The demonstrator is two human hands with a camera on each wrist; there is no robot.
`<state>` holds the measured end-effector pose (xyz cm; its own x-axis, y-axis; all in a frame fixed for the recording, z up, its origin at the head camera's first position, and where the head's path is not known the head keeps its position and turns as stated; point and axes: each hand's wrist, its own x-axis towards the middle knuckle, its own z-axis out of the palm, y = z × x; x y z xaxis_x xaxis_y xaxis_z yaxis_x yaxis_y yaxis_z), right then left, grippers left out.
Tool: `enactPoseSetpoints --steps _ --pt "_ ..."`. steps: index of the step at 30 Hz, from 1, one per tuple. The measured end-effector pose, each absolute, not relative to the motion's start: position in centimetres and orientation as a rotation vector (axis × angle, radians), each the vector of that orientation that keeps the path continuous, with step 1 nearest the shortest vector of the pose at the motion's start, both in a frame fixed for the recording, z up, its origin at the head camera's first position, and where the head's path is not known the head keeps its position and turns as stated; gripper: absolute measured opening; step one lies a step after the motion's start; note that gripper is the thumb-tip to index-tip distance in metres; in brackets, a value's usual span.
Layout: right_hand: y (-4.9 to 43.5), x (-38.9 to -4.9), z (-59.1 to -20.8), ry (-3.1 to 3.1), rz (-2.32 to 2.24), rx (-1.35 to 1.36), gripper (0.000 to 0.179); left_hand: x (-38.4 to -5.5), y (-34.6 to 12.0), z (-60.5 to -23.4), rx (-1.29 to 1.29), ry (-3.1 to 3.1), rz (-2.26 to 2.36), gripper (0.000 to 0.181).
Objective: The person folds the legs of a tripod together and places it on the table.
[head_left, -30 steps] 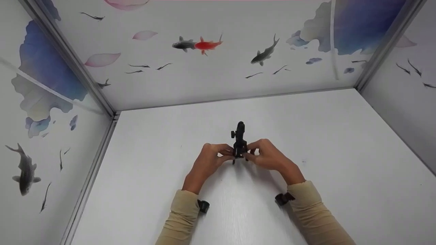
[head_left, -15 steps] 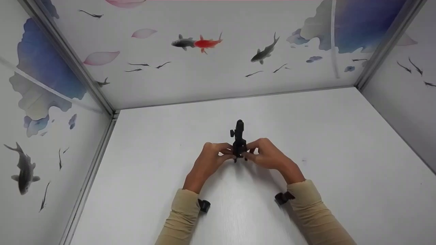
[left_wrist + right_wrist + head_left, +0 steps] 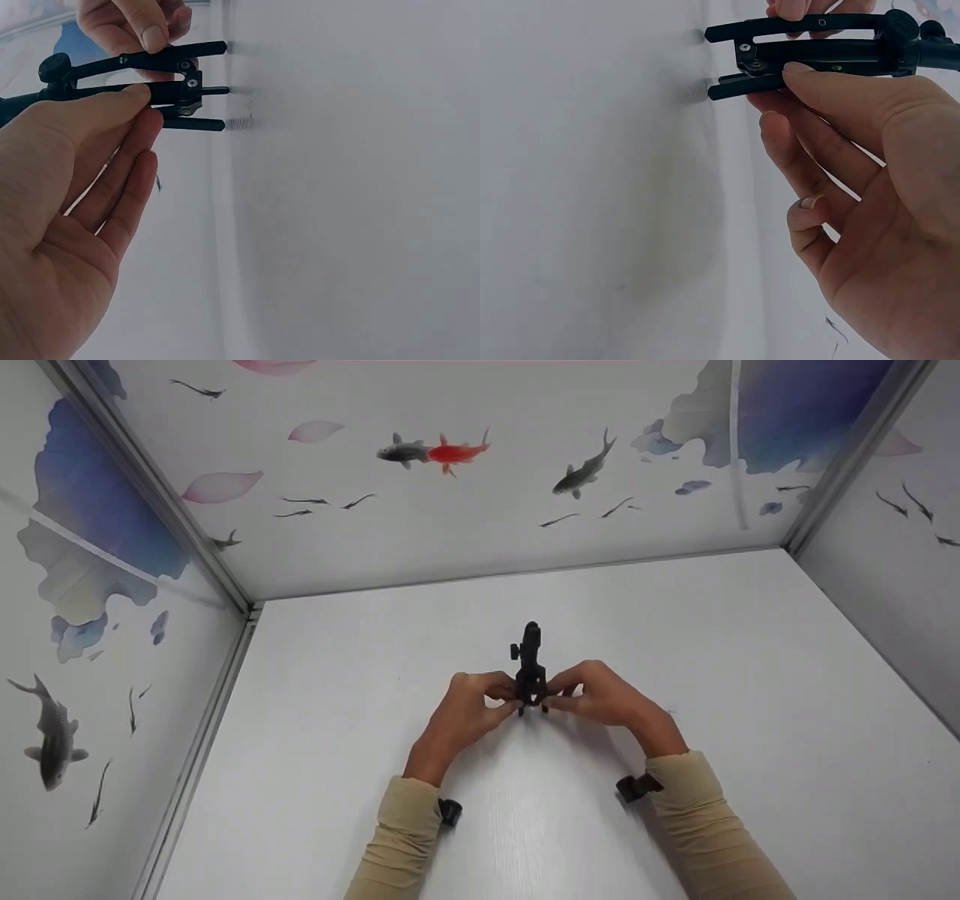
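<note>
A small black tripod (image 3: 530, 656) stands upright near the middle of the white table, its legs close together and a round knob (image 3: 54, 69) on its side. My left hand (image 3: 466, 709) pinches one leg between thumb and fingers low on the left. From the other side, my right hand (image 3: 609, 697) pinches another leg the same way. In the right wrist view the thumb lies along the leg (image 3: 750, 87), with the ring and little fingers curled loosely below. The feet are close to the tabletop; whether all of them touch it I cannot tell.
White panels printed with fish, petals and blue blots enclose the table (image 3: 337, 660) at the back and both sides. Grey metal frame posts (image 3: 217, 547) stand at the corners. A black wrist camera (image 3: 450, 812) hangs by the left sleeve, another (image 3: 634, 789) by the right.
My right hand has shifted slightly right, outward from the tripod's front, and a gap between the legs now shows. The tripod has turned or shifted a little; my left hand has barely moved.
</note>
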<state>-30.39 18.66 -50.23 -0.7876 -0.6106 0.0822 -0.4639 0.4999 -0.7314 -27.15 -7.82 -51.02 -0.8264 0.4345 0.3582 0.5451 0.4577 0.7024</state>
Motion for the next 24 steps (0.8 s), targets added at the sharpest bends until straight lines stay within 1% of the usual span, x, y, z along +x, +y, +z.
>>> enactPoseSetpoints --steps 6,11,18,24 --pt "19.02 -30.42 -50.07 2.588 -1.149 -0.927 0.012 -27.32 -7.44 -51.08 -0.870 -2.615 -1.307 0.026" --pt "19.24 -30.47 -49.91 2.625 -1.100 -0.920 0.011 -27.27 -7.42 -51.11 -0.873 -2.615 -1.310 0.025" --pt "19.08 -30.59 -50.13 2.667 -1.095 -0.933 0.007 -27.09 -7.61 -51.14 -0.840 -2.654 -1.338 0.028" --pt "18.71 -30.37 -50.01 2.653 -1.136 -0.946 0.006 -27.10 -7.51 -51.06 -0.809 -2.681 -1.349 0.026"
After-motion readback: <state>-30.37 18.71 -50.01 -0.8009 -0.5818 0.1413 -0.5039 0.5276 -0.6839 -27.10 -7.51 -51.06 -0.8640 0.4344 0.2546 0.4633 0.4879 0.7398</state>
